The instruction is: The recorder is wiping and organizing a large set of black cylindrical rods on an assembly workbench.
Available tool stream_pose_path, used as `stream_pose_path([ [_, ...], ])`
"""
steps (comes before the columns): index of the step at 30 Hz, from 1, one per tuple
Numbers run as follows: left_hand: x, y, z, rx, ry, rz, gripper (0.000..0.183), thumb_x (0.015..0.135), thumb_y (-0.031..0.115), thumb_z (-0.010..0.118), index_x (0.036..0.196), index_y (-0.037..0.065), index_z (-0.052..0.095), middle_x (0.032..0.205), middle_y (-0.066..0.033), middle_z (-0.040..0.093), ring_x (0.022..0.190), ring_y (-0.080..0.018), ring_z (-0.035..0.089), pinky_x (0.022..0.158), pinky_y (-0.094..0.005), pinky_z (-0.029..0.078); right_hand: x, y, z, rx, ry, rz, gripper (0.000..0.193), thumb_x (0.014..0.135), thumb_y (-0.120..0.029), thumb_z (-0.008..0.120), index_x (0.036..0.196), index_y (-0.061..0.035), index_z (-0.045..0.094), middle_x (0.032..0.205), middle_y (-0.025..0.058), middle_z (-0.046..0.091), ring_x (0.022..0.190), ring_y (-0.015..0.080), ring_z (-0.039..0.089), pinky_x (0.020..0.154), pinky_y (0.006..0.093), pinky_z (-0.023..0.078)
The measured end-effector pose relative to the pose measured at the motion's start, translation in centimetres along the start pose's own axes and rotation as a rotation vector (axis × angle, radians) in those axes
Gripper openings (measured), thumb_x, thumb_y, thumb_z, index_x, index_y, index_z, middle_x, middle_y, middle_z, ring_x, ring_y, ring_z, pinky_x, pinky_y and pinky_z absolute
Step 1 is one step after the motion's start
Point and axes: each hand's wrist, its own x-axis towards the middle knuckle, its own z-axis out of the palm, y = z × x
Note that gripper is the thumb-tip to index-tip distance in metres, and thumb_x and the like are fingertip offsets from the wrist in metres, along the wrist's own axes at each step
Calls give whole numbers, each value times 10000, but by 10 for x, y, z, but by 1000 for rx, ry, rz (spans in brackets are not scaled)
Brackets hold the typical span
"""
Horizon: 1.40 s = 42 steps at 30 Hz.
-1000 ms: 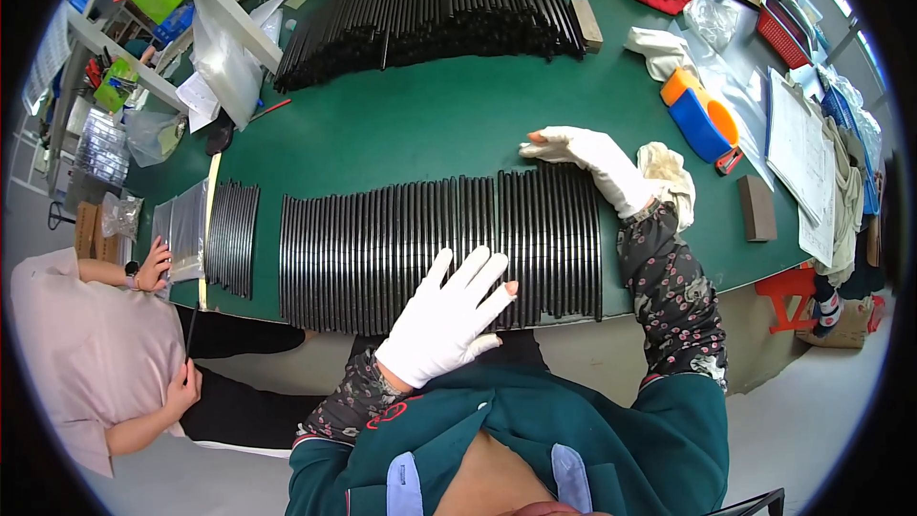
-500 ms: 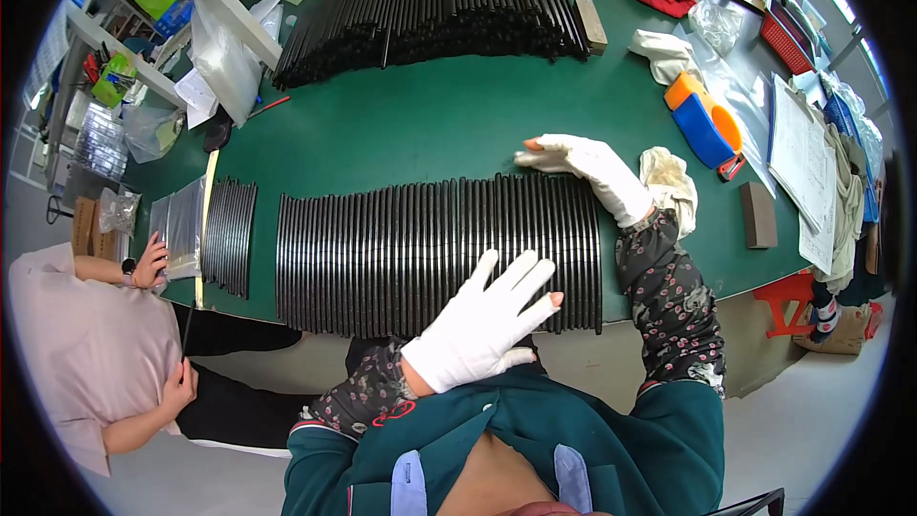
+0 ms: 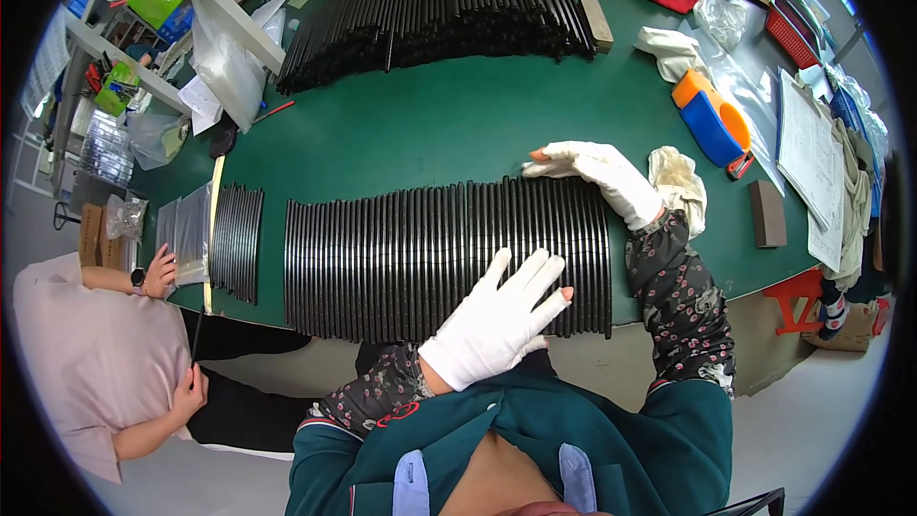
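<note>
Your gloved left hand [image 3: 501, 315] lies with its fingers spread across the row of black rods [image 3: 382, 263], gripping none of them, while your gloved right hand [image 3: 607, 177] bends over the far ends at the row's right side; whether it pinches any rod there, you cannot tell (the palm is hidden). Your hands are apart from each other. The row lies side by side on the green table [image 3: 373, 124], near ends at its front edge and seemingly a little past it. Uneven pressure from your left palm could make rods roll over one another, and a pull toward you could tip some off. Just beside your right hand, the crumpled cloth [image 3: 680, 186] might snag; farther left, a co-worker's hand [image 3: 162, 272] rests by a smaller rod group [image 3: 237, 244].
</note>
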Motion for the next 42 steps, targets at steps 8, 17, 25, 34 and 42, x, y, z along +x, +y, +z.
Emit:
stream_pose_path([
  [8, 2, 0, 0, -6, 0, 3, 677, 718, 316, 776, 1304, 88, 524, 1403, -150, 448, 1331, -314, 409, 1074, -532, 311, -2, -3, 2, -25, 15, 45, 564, 937, -434, 555, 1266, 25, 572, 1263, 202, 609, 1169, 319, 603, 1045, 397, 428],
  [17, -2, -2, 4, 1, 46, 2, 622, 775, 351, 724, 1304, 86, 533, 1423, -138, 439, 1350, -292, 395, 1086, -535, 309, 3, -9, -1, -19, 72, 42, 642, 936, -464, 536, 1293, 70, 528, 1240, 265, 604, 1191, 346, 585, 1058, 399, 418],
  [25, -1, -1, 4, -27, 61, 26, 591, 788, 361, 713, 1285, 89, 544, 1412, -140, 439, 1349, -287, 386, 1084, -541, 316, 40, 0, 18, 43, -85, 57, 669, 949, -472, 520, 1362, 53, 469, 1318, 242, 554, 1281, 340, 507, 1109, 443, 355],
  [34, 0, 0, 3, -62, 54, 7, 599, 774, 363, 727, 1280, 94, 553, 1413, -133, 435, 1346, -285, 384, 1073, -539, 330, 44, 1, 23, 54, -189, 83, 700, 942, -484, 536, 1376, 57, 454, 1362, 218, 527, 1295, 348, 491, 1115, 461, 343],
  [42, 0, 0, 4, -57, 61, 6, 610, 762, 370, 731, 1277, 95, 556, 1404, -125, 443, 1340, -277, 389, 1069, -540, 333, 44, 5, 22, 79, -221, 58, 574, 967, -407, 530, 1354, 16, 500, 1349, 197, 548, 1267, 307, 525, 1095, 399, 380],
])
